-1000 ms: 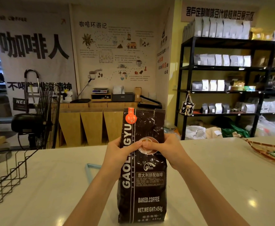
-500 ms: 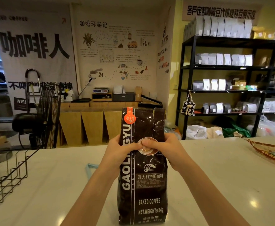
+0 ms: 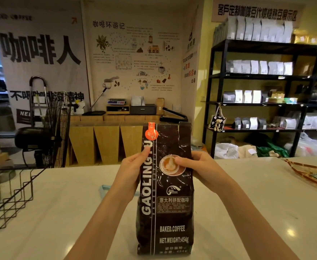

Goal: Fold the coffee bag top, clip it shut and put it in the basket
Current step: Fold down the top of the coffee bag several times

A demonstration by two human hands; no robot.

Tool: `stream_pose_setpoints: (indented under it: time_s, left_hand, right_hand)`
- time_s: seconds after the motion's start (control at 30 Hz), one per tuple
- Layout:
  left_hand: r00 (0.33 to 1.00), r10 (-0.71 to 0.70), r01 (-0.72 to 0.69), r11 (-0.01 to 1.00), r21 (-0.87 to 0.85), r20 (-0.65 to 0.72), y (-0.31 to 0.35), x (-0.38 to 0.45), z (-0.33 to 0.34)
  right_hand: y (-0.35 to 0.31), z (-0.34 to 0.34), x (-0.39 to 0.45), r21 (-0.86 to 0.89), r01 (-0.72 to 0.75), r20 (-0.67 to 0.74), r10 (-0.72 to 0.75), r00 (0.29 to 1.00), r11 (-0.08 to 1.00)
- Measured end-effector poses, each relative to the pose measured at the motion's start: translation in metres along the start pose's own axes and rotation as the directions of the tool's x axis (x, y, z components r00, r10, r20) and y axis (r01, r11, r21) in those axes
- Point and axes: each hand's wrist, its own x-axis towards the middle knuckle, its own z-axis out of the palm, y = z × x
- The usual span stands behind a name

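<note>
left thumb slid up | two hands' fingers grip one upright coffee bag | one basket

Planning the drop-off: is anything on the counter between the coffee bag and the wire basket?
Nothing visible blocks it. The coffee bag stands upright, held by the left hand and right hand. Only a light blue clip lies flat on the counter toward the wire basket at the left.
</note>
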Motion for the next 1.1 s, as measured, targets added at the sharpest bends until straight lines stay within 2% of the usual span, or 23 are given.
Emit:
stream_pose_setpoints:
  time_s: [0.17, 0.3, 0.47, 0.6, 0.67, 0.73, 0.83, 1.1]
  left_hand:
    - [0.999, 0.041, -0.042, 0.999, 0.034, 0.025, 0.000, 0.002, -0.006]
    - [1.000, 0.006, -0.007, 1.000, 0.019, 0.028, 0.002, 0.001, -0.007]
    - [0.999, -0.019, 0.014, 0.991, 0.132, 0.035, 0.009, -0.002, -0.011]
    - [0.987, 0.160, -0.162, 0.959, 0.233, 0.028, 0.011, -0.005, -0.008]
    - [0.973, 0.224, -0.231, 0.951, 0.204, 0.054, 0.012, -0.007, -0.005]
    - [0.964, 0.255, -0.265, 0.946, 0.185, 0.073, 0.012, -0.009, -0.004]
    - [0.960, 0.262, -0.277, 0.935, 0.222, 0.096, 0.014, -0.009, -0.007]
    - [0.954, 0.241, -0.285, 0.913, 0.292, 0.178, 0.020, -0.012, -0.007]
  right_hand:
    - [0.004, -0.009, 0.002, -0.054, 0.031, -0.043, -0.034, 0.998, 0.998]
    - [0.009, -0.007, 0.006, -0.031, 0.020, -0.075, -0.022, 0.997, 0.999]
    - [0.005, -0.005, 0.004, 0.000, -0.018, -0.105, 0.018, 0.994, 1.000]
    - [0.004, 0.000, 0.003, 0.009, 0.153, -0.157, -0.149, 0.976, 0.988]
    - [0.003, 0.001, 0.001, -0.007, 0.261, -0.179, -0.258, 0.950, 0.965]
    - [0.002, 0.001, 0.000, -0.064, 0.313, -0.172, -0.319, 0.932, 0.948]
    - [-0.003, -0.001, -0.003, -0.136, 0.309, -0.132, -0.327, 0.936, 0.941]
    - [-0.011, -0.008, -0.009, -0.133, 0.294, -0.037, -0.301, 0.953, 0.946]
